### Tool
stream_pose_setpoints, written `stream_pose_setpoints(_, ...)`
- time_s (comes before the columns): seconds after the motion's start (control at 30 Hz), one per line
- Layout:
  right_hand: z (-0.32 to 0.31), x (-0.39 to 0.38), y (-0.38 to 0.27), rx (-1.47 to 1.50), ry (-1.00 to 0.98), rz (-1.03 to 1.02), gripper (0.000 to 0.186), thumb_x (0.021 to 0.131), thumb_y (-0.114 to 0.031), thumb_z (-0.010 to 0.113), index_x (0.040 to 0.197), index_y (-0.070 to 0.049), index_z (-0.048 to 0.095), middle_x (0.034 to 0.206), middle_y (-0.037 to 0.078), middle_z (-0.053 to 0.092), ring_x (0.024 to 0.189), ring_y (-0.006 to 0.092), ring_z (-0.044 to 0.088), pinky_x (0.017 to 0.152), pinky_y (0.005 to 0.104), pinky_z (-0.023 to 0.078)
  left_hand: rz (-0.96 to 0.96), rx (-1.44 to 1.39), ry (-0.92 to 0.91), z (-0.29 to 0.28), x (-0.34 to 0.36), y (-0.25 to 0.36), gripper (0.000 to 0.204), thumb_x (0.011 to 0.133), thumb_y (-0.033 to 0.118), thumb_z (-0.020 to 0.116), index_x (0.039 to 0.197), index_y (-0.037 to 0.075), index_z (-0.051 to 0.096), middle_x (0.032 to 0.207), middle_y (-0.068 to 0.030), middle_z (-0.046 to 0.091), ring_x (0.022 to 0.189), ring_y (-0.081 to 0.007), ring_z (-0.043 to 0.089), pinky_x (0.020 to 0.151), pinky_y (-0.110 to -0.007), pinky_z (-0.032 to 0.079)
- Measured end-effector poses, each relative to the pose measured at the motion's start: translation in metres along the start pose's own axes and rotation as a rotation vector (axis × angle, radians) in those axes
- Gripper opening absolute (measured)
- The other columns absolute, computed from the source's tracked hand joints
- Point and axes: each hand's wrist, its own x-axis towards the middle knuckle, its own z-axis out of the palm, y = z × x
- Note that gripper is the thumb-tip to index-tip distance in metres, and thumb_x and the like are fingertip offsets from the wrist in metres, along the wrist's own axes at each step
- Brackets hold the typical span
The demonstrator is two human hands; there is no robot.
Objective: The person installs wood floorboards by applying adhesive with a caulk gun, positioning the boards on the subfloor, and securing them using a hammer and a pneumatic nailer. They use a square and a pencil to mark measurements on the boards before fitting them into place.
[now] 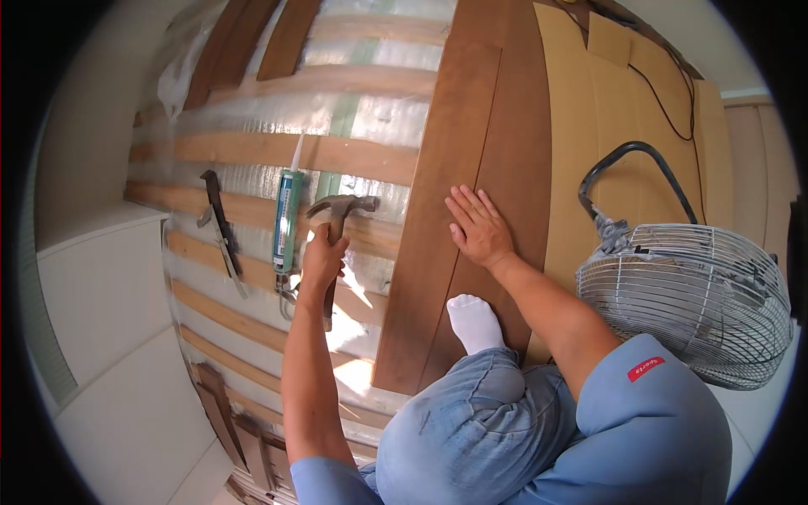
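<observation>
My left hand [323, 263] is wrapped around the handle of a claw hammer [341, 204], its metal head up and turned across the battens. My right hand [482, 231] lies flat, fingers spread, on the brown wooden floorboards [454, 160], close to the seam between two of them. Just left of the hammer, a caulking gun with a green sealant tube [287, 219] and a pale nozzle rests over the battens. Further left lies a long, thin tool [220, 231] with black and metal parts; its kind is unclear. My white-socked foot [474, 322] is on the boards.
Light wooden battens [311, 154] run over shiny sheeting. Loose brown planks lie at the far left [289, 38] and near left [223, 412]. Cardboard [581, 109] covers the floor to the right, with a black cable [693, 109] and a wire-caged fan [682, 295]. A white cabinet [109, 286] stands left.
</observation>
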Motion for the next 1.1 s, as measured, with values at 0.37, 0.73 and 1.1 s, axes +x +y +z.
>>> stream_pose_setpoints(0.37,0.002,0.001,-0.003,0.032,0.026,0.013,0.048,0.099,-0.022,0.062,0.145,-0.009,0.062,0.158,0.007,0.055,0.150,0.0248,0.046,0.128,0.0457,0.031,0.178,0.237,-0.116,0.039,0.010,0.006,0.027,0.102,0.021,0.064,0.114,0.002,0.051,0.073,-0.0194,0.066,0.052,-0.0287,0.064,0.043,-0.042,0.052)
stream_pose_setpoints(0.73,0.002,-0.001,0.002,0.002,0.047,0.005,0.047,0.097,-0.022,0.064,0.142,-0.008,0.063,0.156,0.008,0.057,0.150,0.0246,0.046,0.128,0.0461,0.031,0.178,0.252,-0.107,0.056,0.011,-0.006,0.030,0.101,0.020,0.065,0.117,-0.001,0.051,0.073,-0.0212,0.067,0.053,-0.0320,0.066,0.044,-0.044,0.053)
stream_pose_setpoints(1.1,0.005,-0.001,-0.008,-0.007,0.041,0.006,0.046,0.097,-0.020,0.064,0.142,-0.008,0.063,0.157,0.007,0.056,0.150,0.0256,0.046,0.128,0.0447,0.033,0.385,0.316,-0.037,0.048,0.026,-0.042,0.026,0.102,0.019,0.066,0.106,0.003,0.047,0.071,-0.0203,0.065,0.049,-0.0321,0.063,0.041,-0.043,0.050)
